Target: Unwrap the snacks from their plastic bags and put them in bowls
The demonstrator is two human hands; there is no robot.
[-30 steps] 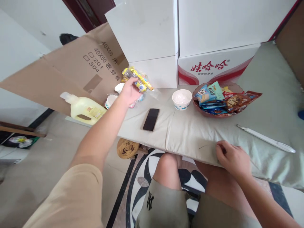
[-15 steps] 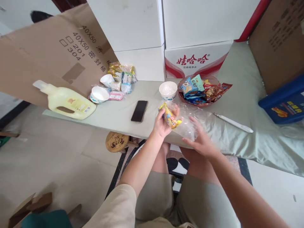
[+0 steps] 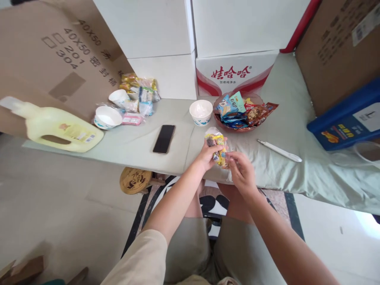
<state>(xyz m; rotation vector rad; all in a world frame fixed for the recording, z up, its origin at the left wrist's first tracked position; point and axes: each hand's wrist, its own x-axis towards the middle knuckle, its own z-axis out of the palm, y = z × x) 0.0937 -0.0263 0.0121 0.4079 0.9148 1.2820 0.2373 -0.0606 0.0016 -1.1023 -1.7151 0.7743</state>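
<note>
My left hand (image 3: 208,156) is closed around some small yellow snack packets (image 3: 219,154), which have clear plastic film over them. With its fingers pinched, my right hand (image 3: 243,172) grips the edge of the clear plastic bag (image 3: 228,163) at the packets' lower right. Just beyond my hands stands a white paper bowl (image 3: 201,113) with a blue pattern and clear plastic inside. To its right, a reddish see-through basket (image 3: 228,126) holds several snack packets in blue, green and brown wrappers.
A black phone (image 3: 164,139) lies to the left, a white utility knife (image 3: 279,150) to the right. Paper bowls (image 3: 108,117) and wrapped snacks (image 3: 139,89) sit back left beside a yellow jug (image 3: 63,128). Cartons (image 3: 237,77) line the back; a blue container (image 3: 347,118) stands right.
My right hand has gone from spread fingers to a pinch on the bag, close to my left hand. The clear plastic is now gathered around the yellow packets. The view has shifted slightly right.
</note>
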